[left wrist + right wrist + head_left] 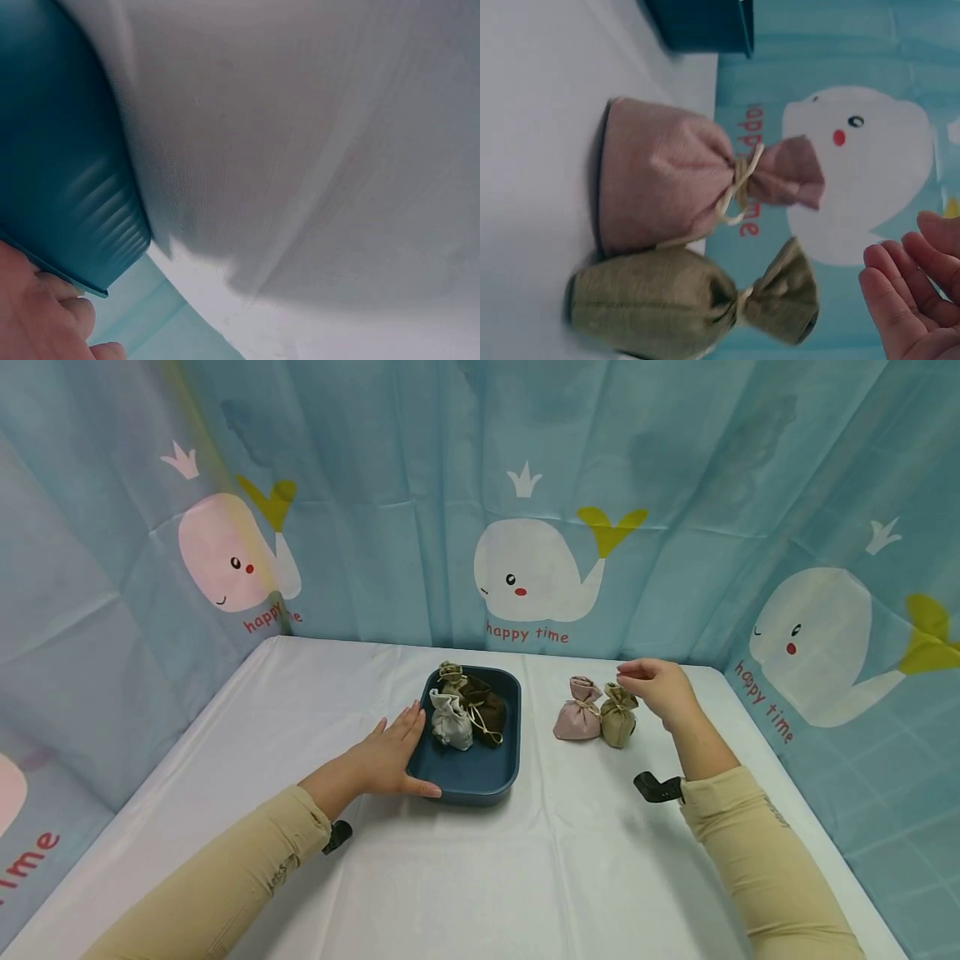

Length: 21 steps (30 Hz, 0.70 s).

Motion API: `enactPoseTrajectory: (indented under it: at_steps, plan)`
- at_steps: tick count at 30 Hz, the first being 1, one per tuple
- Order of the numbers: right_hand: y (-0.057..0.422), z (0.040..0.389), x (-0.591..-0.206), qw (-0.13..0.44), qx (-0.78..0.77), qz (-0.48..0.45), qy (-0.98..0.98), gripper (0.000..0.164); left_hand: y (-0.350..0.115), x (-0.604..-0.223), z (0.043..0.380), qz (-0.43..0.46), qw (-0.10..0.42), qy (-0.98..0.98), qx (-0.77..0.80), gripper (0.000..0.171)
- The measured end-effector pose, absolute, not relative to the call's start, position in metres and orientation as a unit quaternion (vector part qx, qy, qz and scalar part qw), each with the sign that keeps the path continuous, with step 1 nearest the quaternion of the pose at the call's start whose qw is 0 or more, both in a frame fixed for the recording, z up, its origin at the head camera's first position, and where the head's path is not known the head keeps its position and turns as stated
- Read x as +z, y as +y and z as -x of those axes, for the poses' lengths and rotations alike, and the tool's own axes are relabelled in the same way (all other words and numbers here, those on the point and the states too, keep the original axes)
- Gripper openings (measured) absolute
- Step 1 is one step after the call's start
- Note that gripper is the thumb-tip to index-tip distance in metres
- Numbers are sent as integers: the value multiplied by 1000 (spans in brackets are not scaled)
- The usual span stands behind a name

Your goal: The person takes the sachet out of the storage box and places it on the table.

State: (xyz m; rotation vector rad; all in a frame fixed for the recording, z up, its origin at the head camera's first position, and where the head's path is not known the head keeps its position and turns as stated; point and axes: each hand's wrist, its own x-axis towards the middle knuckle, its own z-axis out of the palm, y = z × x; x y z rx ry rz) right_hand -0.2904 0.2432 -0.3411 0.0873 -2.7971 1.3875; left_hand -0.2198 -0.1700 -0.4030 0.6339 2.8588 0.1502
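My left hand (387, 754) rests along the left rim of a blue plastic tray (480, 781), fingers spread and thumb at its near corner. Inside the tray stand a grey-white drawstring pouch (452, 724), a dark brown pouch (487, 712) and an olive pouch (451, 674) behind them. My right hand (656, 689), fingers bent loosely with nothing between them, hovers beside the gathered top of another olive pouch (656, 301). A gap separates its fingertips from that pouch in the right wrist view. A pink pouch (667, 176) tied with cord stands against the olive one.
A white cloth (465, 877) covers the table. Behind and along both sides hangs a blue curtain (375, 552) with whale prints. Black wrist mounts (657, 787) stick out below the forearms.
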Motion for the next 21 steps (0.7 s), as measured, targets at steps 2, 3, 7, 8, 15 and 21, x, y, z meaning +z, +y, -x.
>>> enactPoseTrajectory:
  at_steps: [2, 3, 7, 8, 15, 21]
  plan:
    - [236, 291, -338, 9, 444, -38, -895, 34, -170, -403, 220, -215, 104, 970, 52, 128]
    - [232, 291, -337, 9, 443, -39, -896, 35, -170, -402, 220, -216, 103, 970, 51, 128]
    - [217, 292, -331, 5, 445, -50, -894, 34, -169, -403, 220, -216, 103, 969, 53, 128]
    - [213, 293, -330, 3, 446, -53, -894, 34, -170, -403, 220, -216, 103, 970, 52, 128]
    - [190, 295, -324, -9, 445, -72, -892, 31, -170, -404, 221, -214, 105, 970, 54, 128]
    - [171, 296, -321, -13, 444, -92, -891, 29, -171, -405, 221, -215, 106, 969, 52, 128]
